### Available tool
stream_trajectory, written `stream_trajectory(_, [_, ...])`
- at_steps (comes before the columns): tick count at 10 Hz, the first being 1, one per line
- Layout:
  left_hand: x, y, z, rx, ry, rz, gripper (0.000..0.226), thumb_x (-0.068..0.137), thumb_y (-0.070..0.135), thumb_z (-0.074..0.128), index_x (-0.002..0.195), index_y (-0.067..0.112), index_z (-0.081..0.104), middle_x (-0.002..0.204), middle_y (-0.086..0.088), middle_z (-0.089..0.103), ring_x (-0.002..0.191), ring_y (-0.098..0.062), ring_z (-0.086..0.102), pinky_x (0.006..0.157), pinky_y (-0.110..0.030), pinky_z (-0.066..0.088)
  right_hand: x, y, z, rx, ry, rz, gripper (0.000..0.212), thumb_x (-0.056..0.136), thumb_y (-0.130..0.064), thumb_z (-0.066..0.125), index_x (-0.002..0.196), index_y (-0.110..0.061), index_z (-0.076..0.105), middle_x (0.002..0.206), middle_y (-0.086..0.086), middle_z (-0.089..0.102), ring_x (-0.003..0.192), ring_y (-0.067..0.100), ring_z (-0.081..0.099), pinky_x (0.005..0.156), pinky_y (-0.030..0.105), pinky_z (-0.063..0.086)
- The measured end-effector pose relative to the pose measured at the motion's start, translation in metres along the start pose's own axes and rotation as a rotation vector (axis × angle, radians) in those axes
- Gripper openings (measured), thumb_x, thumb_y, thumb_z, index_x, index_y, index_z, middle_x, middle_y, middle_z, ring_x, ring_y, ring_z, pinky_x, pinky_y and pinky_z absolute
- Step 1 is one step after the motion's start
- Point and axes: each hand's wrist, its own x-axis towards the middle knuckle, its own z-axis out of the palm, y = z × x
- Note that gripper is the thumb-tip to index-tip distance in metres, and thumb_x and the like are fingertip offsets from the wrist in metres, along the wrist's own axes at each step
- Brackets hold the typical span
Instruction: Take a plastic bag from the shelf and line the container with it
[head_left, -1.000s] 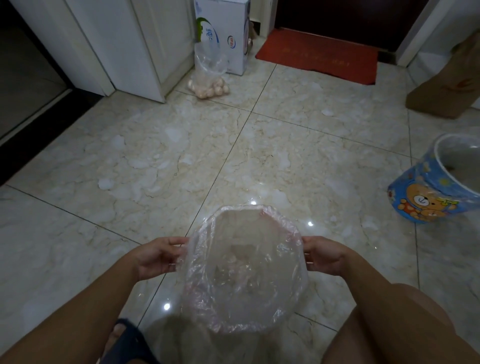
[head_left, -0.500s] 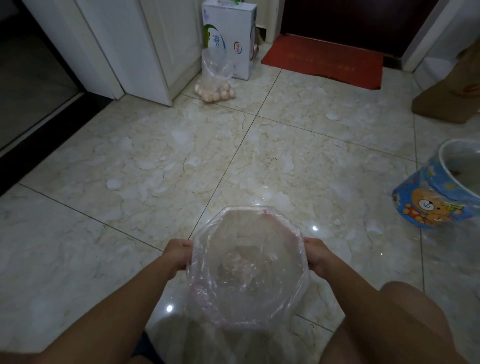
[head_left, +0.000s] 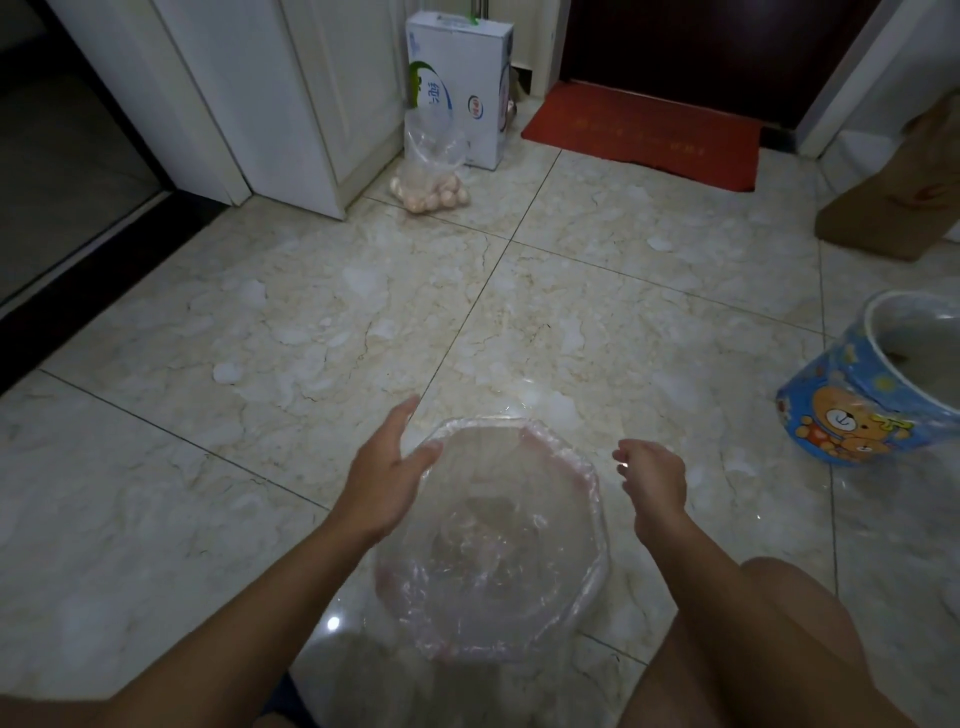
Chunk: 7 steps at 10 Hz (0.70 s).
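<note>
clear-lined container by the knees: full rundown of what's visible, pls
The container stands upright on the tiled floor between the person's knees, mouth up. Its rim looks many-sided, pinkish under a clear, crinkly plastic bag that lines the inside and folds over the rim all round. The inside looks empty, with the film bunched at the bottom. The left hand, fingers spread, lies against the near-left rim; the right hand is loosely curled just off the right rim, apparently not touching.

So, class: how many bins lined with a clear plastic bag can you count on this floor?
2. One container sits between the person's hands, its bag folded over the rim. A blue cartoon-bear bin stands at the right edge, partly cut off; others may lie outside the view.
</note>
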Motion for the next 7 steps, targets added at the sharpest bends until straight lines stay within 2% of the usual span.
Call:
stream_trajectory(1, [-0.013, -0.009, 0.015, 0.188, -0.124, 0.049, 0.07, 0.094, 0.044, 0.053, 0.153, 0.032, 0.017, 0.162, 0.003, 0.023, 0.145, -0.019, 0.026, 0.113, -0.041, 0.025, -0.033, 0.005, 0.002, -0.259, -0.228, -0.29, 0.049, 0.097, -0.045, 0.049, 0.135, -0.014, 0.054, 0.133, 0.004, 0.061, 0.111, 0.019, 0.06, 0.096, 0.038, 0.048])
stream_trajectory(2, [-0.015, -0.026, 0.019, 0.315, -0.118, 0.107, 0.07, 0.095, 0.037, 0.054, 0.154, 0.028, 0.017, 0.162, 0.0, 0.024, 0.147, -0.019, 0.023, 0.116, -0.041, 0.023, -0.048, 0.026, 0.009, -0.532, -0.403, -0.475, 0.061, 0.1, -0.041, 0.046, 0.152, -0.017, 0.028, 0.158, 0.004, 0.033, 0.143, 0.023, 0.034, 0.115, 0.04, 0.03])
stream_trajectory(3, [-0.015, -0.035, 0.016, 0.237, -0.057, 0.049, 0.065, 0.096, 0.027, 0.055, 0.152, 0.026, 0.023, 0.156, -0.002, 0.036, 0.139, -0.023, 0.038, 0.109, -0.038, 0.034, -0.048, 0.034, 0.01, -0.523, -0.37, -0.491, 0.058, 0.102, -0.026, 0.045, 0.153, -0.012, 0.022, 0.156, 0.01, 0.037, 0.139, 0.027, 0.04, 0.11, 0.036, 0.034])
stream_trajectory(4, [-0.015, -0.041, 0.017, 0.255, -0.098, 0.04, 0.069, 0.094, 0.034, 0.057, 0.152, 0.025, 0.021, 0.153, -0.003, 0.037, 0.135, -0.024, 0.043, 0.103, -0.034, 0.038, -0.047, 0.035, 0.009, -0.529, -0.372, -0.442, 0.063, 0.1, -0.03, 0.048, 0.153, -0.013, 0.019, 0.156, 0.011, 0.035, 0.138, 0.028, 0.041, 0.109, 0.037, 0.036])
stream_trajectory(5, [-0.006, -0.032, 0.011, 0.482, -0.104, 0.082, 0.079, 0.091, 0.048, 0.054, 0.154, 0.021, 0.016, 0.162, -0.005, 0.023, 0.148, -0.024, 0.022, 0.115, -0.041, 0.025, -0.049, 0.029, 0.009, -0.647, -0.327, -0.446, 0.078, 0.096, -0.047, 0.049, 0.156, -0.016, 0.01, 0.165, 0.008, 0.014, 0.149, 0.025, 0.022, 0.116, 0.039, 0.025])
stream_trajectory(6, [0.004, -0.003, -0.001, 0.711, -0.015, 0.416, 0.064, 0.089, 0.027, 0.061, 0.146, 0.01, 0.038, 0.15, -0.015, 0.045, 0.139, -0.032, 0.04, 0.111, -0.04, 0.031, -0.058, 0.011, 0.003, -0.796, -0.184, -0.733, 0.058, 0.097, -0.038, 0.052, 0.148, -0.018, 0.035, 0.158, 0.003, 0.032, 0.145, 0.024, 0.029, 0.114, 0.033, 0.025])
stream_trajectory(7, [-0.006, 0.04, -0.014, 0.703, -0.276, 0.532, 0.042, 0.087, 0.014, 0.059, 0.129, 0.018, 0.057, 0.105, -0.01, 0.073, 0.093, -0.028, 0.067, 0.083, -0.035, 0.053, -0.092, -0.014, 0.007, -0.762, -0.354, -0.781, 0.027, 0.093, -0.02, 0.058, 0.118, -0.02, 0.068, 0.121, -0.002, 0.069, 0.114, 0.015, 0.06, 0.096, 0.021, 0.041])
